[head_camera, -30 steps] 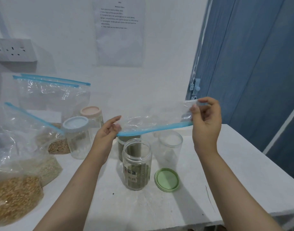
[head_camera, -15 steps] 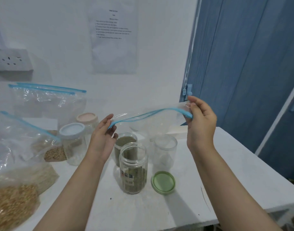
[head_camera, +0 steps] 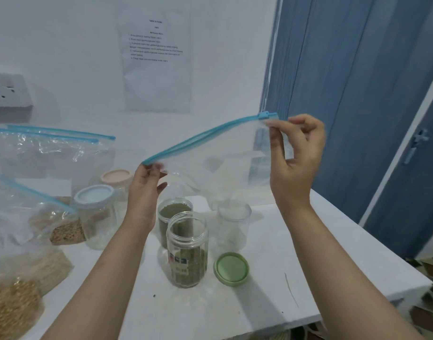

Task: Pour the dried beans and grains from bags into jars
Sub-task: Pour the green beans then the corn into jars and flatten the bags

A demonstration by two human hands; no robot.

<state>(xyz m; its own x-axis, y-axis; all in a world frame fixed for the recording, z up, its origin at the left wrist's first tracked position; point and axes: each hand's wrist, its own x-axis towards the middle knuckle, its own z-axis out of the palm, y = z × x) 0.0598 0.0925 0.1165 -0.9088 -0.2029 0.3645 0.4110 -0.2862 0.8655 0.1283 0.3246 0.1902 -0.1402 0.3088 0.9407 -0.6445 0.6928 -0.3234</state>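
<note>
1. Here, both hands hold an empty clear zip bag (head_camera: pixel 218 163) in the air above the jars, its blue zip strip slanting upward from left to right.
2. The left hand (head_camera: pixel 146 190) pinches the bag's lower left corner, fingers curled onto the plastic.
3. The right hand (head_camera: pixel 296 155) pinches the upper right corner just below the blue slider (head_camera: pixel 264 116), thumb and fingers closed on the plastic.
4. Under the bag, near the middle of the tabletop (head_camera: pixel 308 278), stands an open jar (head_camera: pixel 187 251) partly filled with green beans; a second open jar of green beans (head_camera: pixel 173 214) stands just behind it, touching or nearly so.
5. An empty clear jar (head_camera: pixel 234 224) stands to their right, and a green lid (head_camera: pixel 231 268) lies flat in front of it, toward the front edge.
6. Toward the left edge are a blue-lidded jar (head_camera: pixel 95 214) and, behind it, a pink-lidded jar (head_camera: pixel 116 176).
7. Bags of grain (head_camera: pixel 26 241) crowd the left edge and front left corner; further zip bags (head_camera: pixel 53 153) stand along the back edge.
</note>
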